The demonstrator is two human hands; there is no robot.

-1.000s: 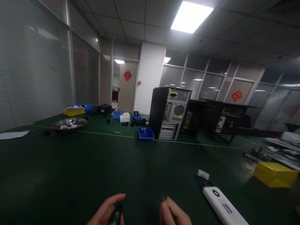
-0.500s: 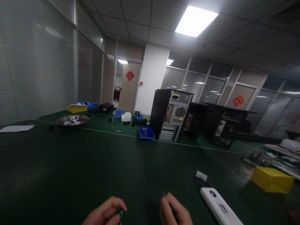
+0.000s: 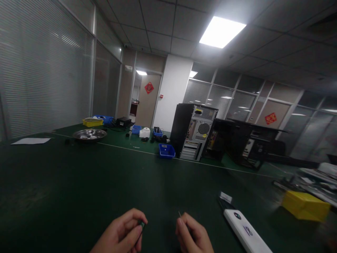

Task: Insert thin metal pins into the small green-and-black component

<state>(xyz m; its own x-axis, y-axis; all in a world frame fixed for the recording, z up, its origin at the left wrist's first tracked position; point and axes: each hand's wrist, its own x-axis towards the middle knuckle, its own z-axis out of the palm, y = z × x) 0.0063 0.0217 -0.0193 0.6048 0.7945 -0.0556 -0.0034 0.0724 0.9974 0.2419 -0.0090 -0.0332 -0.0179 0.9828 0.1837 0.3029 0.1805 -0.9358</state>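
Cannot identify the green piece (image 3: 142,224), mostly covered by the left hand (image 3: 121,232), nor trace the thin rod (image 3: 179,213) down inside the right hand (image 3: 193,233).

Green table (image 3: 100,182): bowl (image 3: 90,140), likely paper (image 3: 31,141).

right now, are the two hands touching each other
No, a strip of green table shows between the left hand and right hand.

The left hand (image 3: 123,232) pinches a green piece (image 3: 142,224), the right hand (image 3: 193,233) a thin rod (image 3: 179,213).
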